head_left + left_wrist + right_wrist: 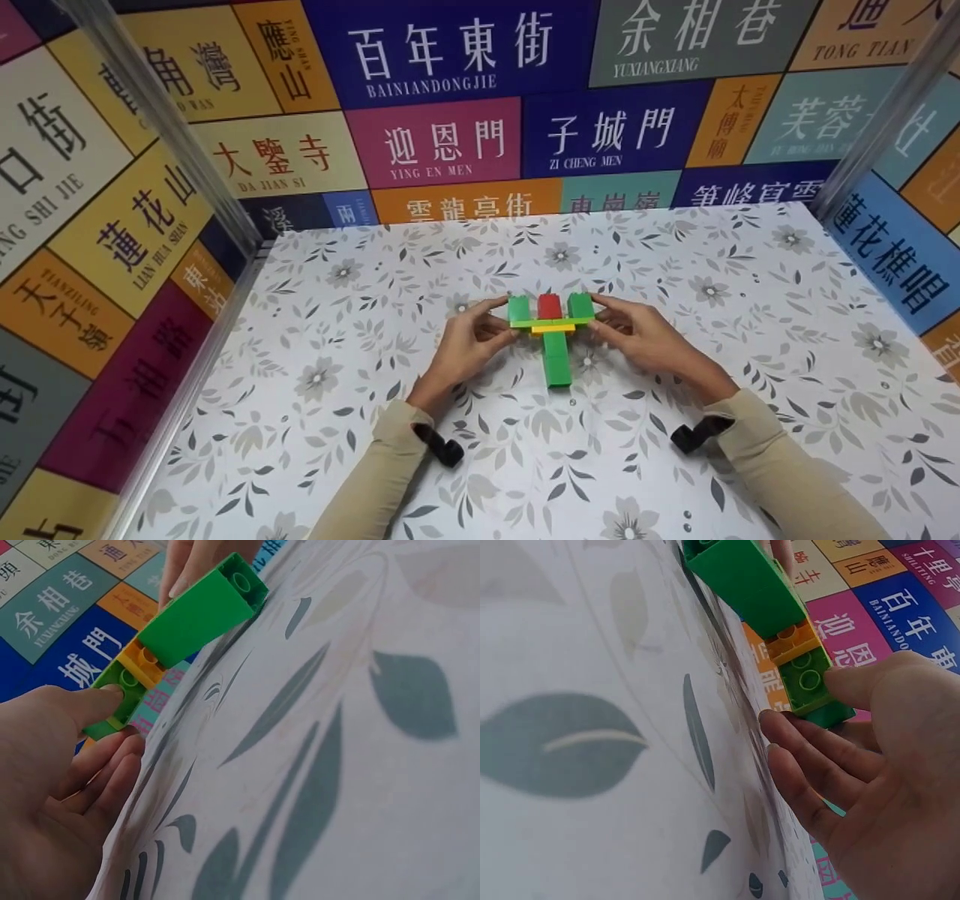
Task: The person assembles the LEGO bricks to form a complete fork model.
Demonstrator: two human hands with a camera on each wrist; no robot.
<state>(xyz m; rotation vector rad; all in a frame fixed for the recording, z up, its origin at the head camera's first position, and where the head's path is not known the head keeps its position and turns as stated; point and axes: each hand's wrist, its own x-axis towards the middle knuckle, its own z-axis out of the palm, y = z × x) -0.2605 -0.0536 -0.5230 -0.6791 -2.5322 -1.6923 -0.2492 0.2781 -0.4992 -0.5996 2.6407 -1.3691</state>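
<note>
A toy brick model (556, 360) stands over the middle of the table. Its green stem points toward the person, with a thin yellow piece (553, 328) and a light green plate across the far end. On that plate sit a red brick (549, 306) and a green brick at either side. My left hand (469, 341) pinches the left end, its thumb (101, 703) against the plate's hollow underside. The right hand (637, 334) pinches the opposite end, thumb and fingers around the green brick (832, 715). Hollow tubes show in the stem's near end (241, 582).
A white tablecloth (315, 442) with grey flowers and leaves covers the table. Panels with coloured street-name signs (435, 142) stand behind and at both sides. Clear corner posts (187, 150) rise at the table's back corners. Black straps (442, 445) circle both wrists.
</note>
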